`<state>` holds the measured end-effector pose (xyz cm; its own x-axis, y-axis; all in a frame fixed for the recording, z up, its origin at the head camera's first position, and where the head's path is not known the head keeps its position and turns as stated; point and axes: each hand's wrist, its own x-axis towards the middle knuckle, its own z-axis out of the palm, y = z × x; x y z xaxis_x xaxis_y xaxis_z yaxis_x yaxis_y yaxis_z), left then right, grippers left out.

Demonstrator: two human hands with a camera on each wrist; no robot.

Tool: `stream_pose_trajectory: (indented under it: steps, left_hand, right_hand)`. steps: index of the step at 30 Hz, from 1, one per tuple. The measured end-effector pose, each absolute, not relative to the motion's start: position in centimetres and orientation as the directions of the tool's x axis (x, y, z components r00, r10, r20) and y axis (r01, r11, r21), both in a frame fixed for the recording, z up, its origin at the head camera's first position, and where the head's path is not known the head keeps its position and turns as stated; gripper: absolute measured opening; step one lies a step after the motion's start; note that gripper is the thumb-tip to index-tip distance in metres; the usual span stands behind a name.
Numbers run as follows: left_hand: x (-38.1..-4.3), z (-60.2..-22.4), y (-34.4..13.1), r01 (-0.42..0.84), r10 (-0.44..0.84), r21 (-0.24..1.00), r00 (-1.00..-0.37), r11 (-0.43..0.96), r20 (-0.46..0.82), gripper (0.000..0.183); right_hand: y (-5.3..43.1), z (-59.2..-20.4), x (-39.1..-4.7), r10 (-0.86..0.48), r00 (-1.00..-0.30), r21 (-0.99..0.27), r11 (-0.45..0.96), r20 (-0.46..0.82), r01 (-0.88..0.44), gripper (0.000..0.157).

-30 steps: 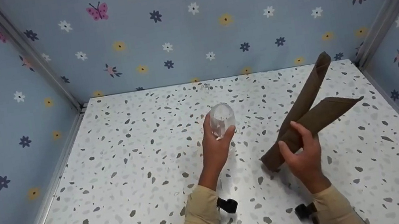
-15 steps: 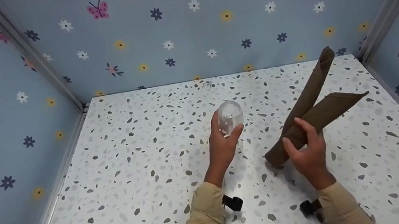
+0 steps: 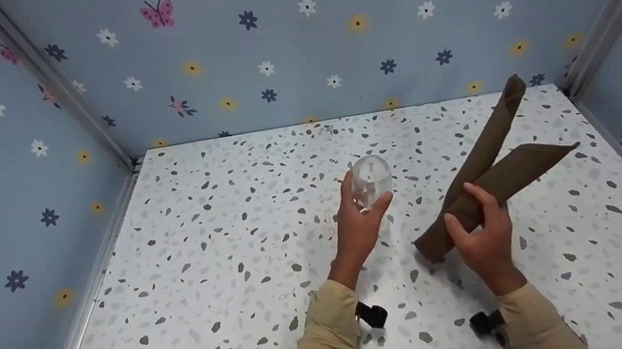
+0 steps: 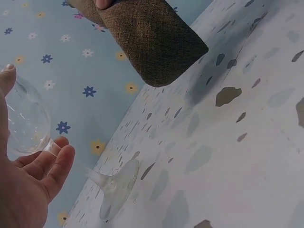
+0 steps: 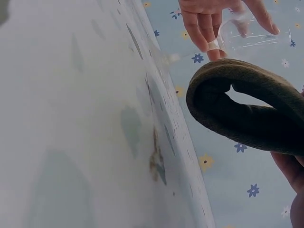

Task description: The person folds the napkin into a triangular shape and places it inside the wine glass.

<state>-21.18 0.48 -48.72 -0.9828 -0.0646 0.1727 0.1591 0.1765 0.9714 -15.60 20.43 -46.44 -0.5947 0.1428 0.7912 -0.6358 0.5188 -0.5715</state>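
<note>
A clear wine glass (image 3: 372, 176) is held upright by my left hand (image 3: 356, 231), thumb and fingers around the bowl. Seen from the left wrist, the fingers (image 4: 59, 166) lie at the top of the stem, and the round foot (image 4: 118, 187) is close over the tabletop. My right hand (image 3: 487, 240) grips a brown woven cloth napkin (image 3: 513, 172), rolled and folded into two tubes that spread like a V. The napkin's lower end points toward the glass, with a gap between them. In the right wrist view the napkin's end (image 5: 228, 71) shows a hollow loop.
The white speckled tabletop (image 3: 201, 229) stretches under both hands. Blue flowered panels (image 3: 289, 34) stand at the back and on both sides, joined by metal corner strips (image 3: 62, 83). Black wrist mounts (image 3: 373, 316) stick out from both tan sleeves.
My left hand has carried the wine glass to the right, nearer the napkin. The right hand keeps its grip on the napkin and has hardly moved. The head view has shifted slightly.
</note>
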Motion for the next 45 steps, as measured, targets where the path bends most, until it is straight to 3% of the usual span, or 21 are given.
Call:
stream_pose_trajectory:
  steps: [8,19,28,45]
  left_hand:
    - [-21.1,-49.1,0.7,0.164,-0.069,0.978,-0.982,0.132,0.175,0.081]
    - [-21.0,-49.4,1.0,0.172,-0.054,0.977,-0.982,0.124,0.179,0.081]
    - [-21.4,-49.2,2.4,0.168,-0.049,0.98,-0.984,0.108,0.174,0.082]
    - [-21.3,-49.2,2.3,0.18,-0.085,0.978,-0.978,0.107,0.19,0.084]
  right_hand:
    - [20.4,-46.7,-16.0,0.138,-0.604,-0.578,0.512,0.785,-0.635,0.058]
    - [22.4,-50.2,-17.9,0.134,-0.631,-0.581,0.567,0.764,-0.584,0.063]
    - [21.8,-47.4,-16.5,0.156,-0.572,-0.55,0.557,0.805,-0.622,0.058]
    - [21.1,-46.9,-16.2,0.174,-0.597,-0.584,0.533,0.783,-0.612,0.057]
